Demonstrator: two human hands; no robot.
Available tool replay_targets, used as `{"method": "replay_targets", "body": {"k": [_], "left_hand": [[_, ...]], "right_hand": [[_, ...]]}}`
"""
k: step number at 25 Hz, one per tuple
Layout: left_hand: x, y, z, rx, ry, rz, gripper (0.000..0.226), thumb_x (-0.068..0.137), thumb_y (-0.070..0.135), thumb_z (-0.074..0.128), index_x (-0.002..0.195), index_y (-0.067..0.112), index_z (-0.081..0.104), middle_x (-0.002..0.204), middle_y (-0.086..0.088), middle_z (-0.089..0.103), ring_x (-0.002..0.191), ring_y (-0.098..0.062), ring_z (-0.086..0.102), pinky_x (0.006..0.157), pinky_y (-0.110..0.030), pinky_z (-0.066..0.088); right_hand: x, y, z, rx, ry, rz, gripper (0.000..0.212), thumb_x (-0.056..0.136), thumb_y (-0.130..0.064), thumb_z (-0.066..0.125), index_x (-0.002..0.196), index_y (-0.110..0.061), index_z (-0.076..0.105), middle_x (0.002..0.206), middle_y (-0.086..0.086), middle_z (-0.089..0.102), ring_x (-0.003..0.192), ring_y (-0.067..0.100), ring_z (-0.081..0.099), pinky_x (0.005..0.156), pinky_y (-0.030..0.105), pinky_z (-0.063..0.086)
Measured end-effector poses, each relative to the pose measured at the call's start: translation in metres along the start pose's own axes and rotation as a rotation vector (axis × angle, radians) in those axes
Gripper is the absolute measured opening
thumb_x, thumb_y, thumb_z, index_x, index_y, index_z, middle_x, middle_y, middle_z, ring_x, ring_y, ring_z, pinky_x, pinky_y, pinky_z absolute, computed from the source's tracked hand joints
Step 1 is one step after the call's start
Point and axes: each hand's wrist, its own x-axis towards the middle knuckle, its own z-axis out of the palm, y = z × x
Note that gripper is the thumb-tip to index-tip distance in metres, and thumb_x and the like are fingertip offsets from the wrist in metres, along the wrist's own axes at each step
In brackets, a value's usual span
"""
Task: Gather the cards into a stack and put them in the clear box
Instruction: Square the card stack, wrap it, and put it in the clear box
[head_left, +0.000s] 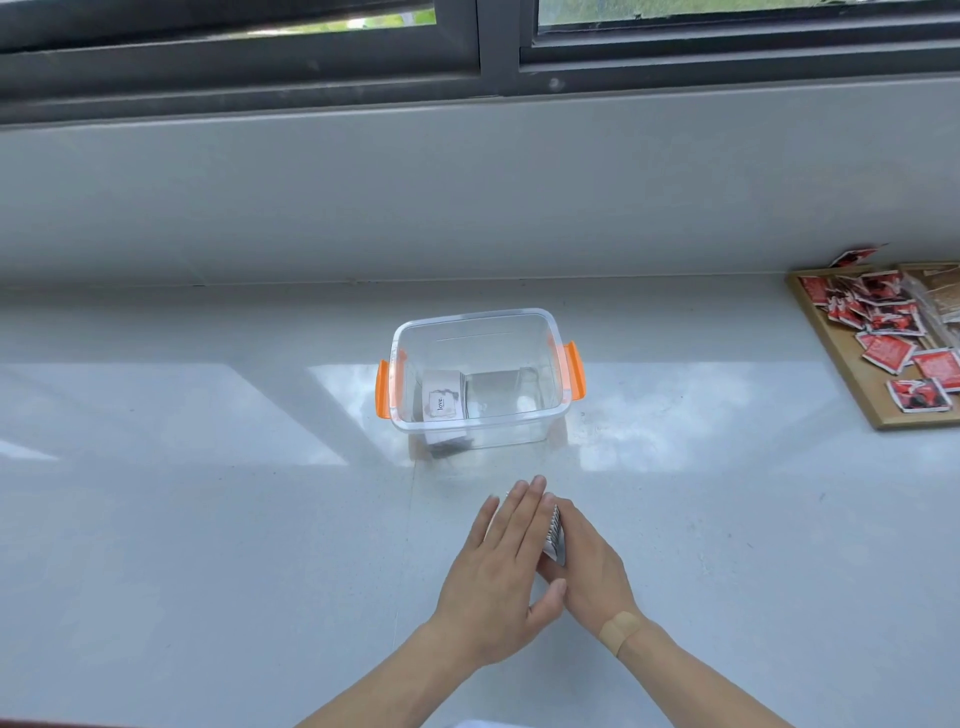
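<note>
Pressing a stack of cards (554, 532) between both palms, just in front of the clear box (478, 381) on the worktop (208, 519). My left hand (498, 574) and right hand (589, 564) keep fingers straight and together, flat against the stack's sides. Another card stack (443, 396) lies inside the box, left end. Well right of the box, a wooden tray (852, 379) holds red packets (889, 353).

cards (554, 531): stack, seemingly on edge | clear box (524, 423): open, upright

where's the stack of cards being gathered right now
In the head view the stack of cards is pressed between the left hand and right hand on the counter, just in front of the clear box.
</note>
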Motion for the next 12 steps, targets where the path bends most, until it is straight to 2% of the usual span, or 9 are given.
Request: {"method": "replay_targets", "body": {"k": [3, 5, 7, 9, 11, 12], "left_hand": [[0.002, 0.0, -0.001, 0.015, -0.03, -0.014, 0.079, 0.094, 0.048, 0.043, 0.155, 0.012, 0.01, 0.166, -0.003, 0.003, 0.152, -0.017, 0.001, 0.118, -0.044, 0.01], [-0.001, 0.0, 0.001, -0.027, -0.004, 0.003, 0.081, 0.092, 0.045, 0.047, 0.155, 0.014, 0.005, 0.166, -0.002, 0.001, 0.152, -0.018, 0.0, 0.12, -0.044, 0.006], [-0.004, -0.004, 0.003, -0.254, 0.068, -0.096, 0.088, 0.087, 0.033, 0.055, 0.155, 0.021, 0.0, 0.166, 0.001, -0.001, 0.152, -0.016, -0.002, 0.123, -0.038, 0.001], [-0.004, -0.009, 0.002, -0.637, 0.074, -0.341, 0.098, 0.079, 0.017, 0.06, 0.152, 0.039, -0.001, 0.164, 0.014, 0.004, 0.15, -0.003, 0.003, 0.121, -0.023, 0.009], [-0.001, -0.018, 0.002, -0.924, -0.031, -0.491, 0.097, 0.078, 0.009, 0.061, 0.146, 0.053, 0.007, 0.157, 0.022, 0.023, 0.144, 0.007, 0.019, 0.109, -0.007, 0.021], [0.0, -0.021, 0.004, -0.943, -0.067, -0.492, 0.09, 0.08, 0.009, 0.06, 0.145, 0.053, 0.016, 0.152, 0.023, 0.034, 0.14, 0.007, 0.029, 0.105, -0.005, 0.026]], "right_hand": [[-0.003, 0.004, 0.001, 0.015, 0.007, 0.018, 0.047, 0.082, -0.031, 0.066, 0.119, -0.048, 0.042, 0.113, -0.027, 0.056, 0.1, -0.002, 0.055, 0.077, 0.023, 0.047], [-0.004, 0.007, 0.002, 0.02, 0.015, 0.017, 0.041, 0.084, -0.032, 0.064, 0.115, -0.048, 0.043, 0.109, -0.026, 0.059, 0.098, -0.001, 0.056, 0.075, 0.025, 0.049], [-0.002, 0.009, 0.001, 0.006, 0.027, 0.001, 0.032, 0.085, -0.035, 0.062, 0.11, -0.046, 0.045, 0.104, -0.024, 0.061, 0.092, 0.001, 0.056, 0.072, 0.026, 0.049], [0.0, 0.011, -0.004, -0.019, 0.033, -0.018, 0.031, 0.086, -0.038, 0.062, 0.112, -0.043, 0.046, 0.106, -0.023, 0.062, 0.094, 0.002, 0.058, 0.074, 0.027, 0.05], [0.001, 0.013, -0.007, -0.022, -0.003, -0.044, 0.033, 0.086, -0.041, 0.063, 0.114, -0.044, 0.047, 0.108, -0.024, 0.063, 0.095, 0.001, 0.06, 0.076, 0.029, 0.052], [0.0, 0.015, -0.008, -0.017, -0.024, -0.054, 0.033, 0.085, -0.042, 0.064, 0.113, -0.045, 0.047, 0.107, -0.025, 0.064, 0.094, 0.001, 0.062, 0.076, 0.029, 0.053]]}}
